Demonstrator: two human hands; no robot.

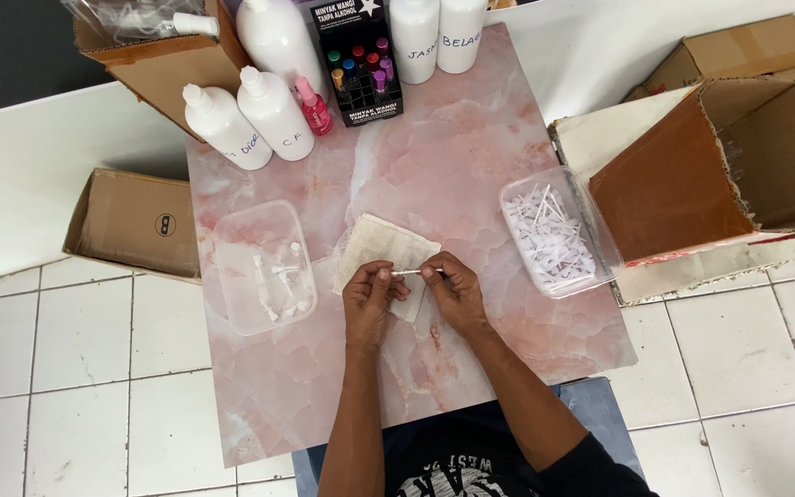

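While both hands, left hand (367, 293) and right hand (450, 290), pinch a thin white plastic tube (410, 272) over beige cloth (382, 253), loosened fingertips might drop it.

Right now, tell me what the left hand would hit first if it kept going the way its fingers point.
The left hand points up-table; first comes the beige cloth under it, probably.

White bottles (273, 112), pink spray bottle (314, 107), black vial rack (359, 63) at tabletop (471, 138) rear; open cardboard boxes (720, 166) alongside, on tiled floor (75, 368).
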